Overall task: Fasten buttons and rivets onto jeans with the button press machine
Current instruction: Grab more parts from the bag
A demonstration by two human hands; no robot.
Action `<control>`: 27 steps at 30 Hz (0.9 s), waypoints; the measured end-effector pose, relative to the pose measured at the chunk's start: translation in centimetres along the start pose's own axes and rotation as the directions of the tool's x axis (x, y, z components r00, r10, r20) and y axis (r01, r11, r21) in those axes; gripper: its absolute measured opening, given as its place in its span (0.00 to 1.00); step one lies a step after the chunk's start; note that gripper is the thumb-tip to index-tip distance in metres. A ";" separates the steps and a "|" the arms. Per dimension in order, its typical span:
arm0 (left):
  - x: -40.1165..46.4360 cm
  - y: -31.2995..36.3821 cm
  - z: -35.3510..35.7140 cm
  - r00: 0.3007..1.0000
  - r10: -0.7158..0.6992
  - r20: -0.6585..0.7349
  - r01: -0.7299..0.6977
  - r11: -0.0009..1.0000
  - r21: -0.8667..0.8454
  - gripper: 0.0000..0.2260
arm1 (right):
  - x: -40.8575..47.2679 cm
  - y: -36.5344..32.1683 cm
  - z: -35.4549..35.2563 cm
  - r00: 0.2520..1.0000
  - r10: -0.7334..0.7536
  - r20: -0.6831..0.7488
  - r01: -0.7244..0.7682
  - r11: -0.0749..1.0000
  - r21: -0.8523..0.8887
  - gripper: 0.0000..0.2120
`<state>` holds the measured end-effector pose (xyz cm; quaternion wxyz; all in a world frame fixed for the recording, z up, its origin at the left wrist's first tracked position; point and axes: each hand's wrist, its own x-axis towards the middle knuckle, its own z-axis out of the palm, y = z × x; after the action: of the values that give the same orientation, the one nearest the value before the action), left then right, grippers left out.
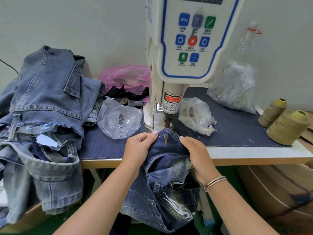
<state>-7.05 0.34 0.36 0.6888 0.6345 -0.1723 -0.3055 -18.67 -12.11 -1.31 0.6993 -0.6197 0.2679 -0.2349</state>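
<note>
While both hands pinch the jeans [162,146], the waistband tip sits under the press [168,122] at 12 o'clock. Left hand [138,148] and right hand [197,155] curl onto the cloth either side of the buttonhole. Bags flank the press; bare mat [237,133] lies at 2 o'clock.

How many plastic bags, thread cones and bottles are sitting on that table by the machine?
Clear plastic bags: 3
Pink plastic bag: 1
Olive thread cones: 2
Clear plastic bottle: 1
Total: 7
</note>
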 end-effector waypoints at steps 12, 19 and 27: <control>0.1 -0.7 -0.4 0.998 0.054 0.029 -0.055 0.997 0.047 0.14 | -0.3 0.3 -0.1 0.997 -0.074 -0.009 0.073 0.994 -0.079 0.19; -1.1 -0.9 -1.2 0.977 0.105 0.188 -0.118 0.991 0.057 0.09 | -1.5 0.3 0.0 0.982 -0.178 0.069 0.187 0.970 -0.156 0.19; -1.4 0.5 -3.2 0.935 0.126 0.332 -0.156 0.985 0.066 0.24 | -2.1 -1.3 0.3 0.949 -0.229 0.215 0.286 0.912 -0.293 0.20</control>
<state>-5.95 3.71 0.65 0.6412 0.5920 -0.3429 -0.3478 -20.06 -10.69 0.20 0.5730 -0.7731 0.1554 -0.2232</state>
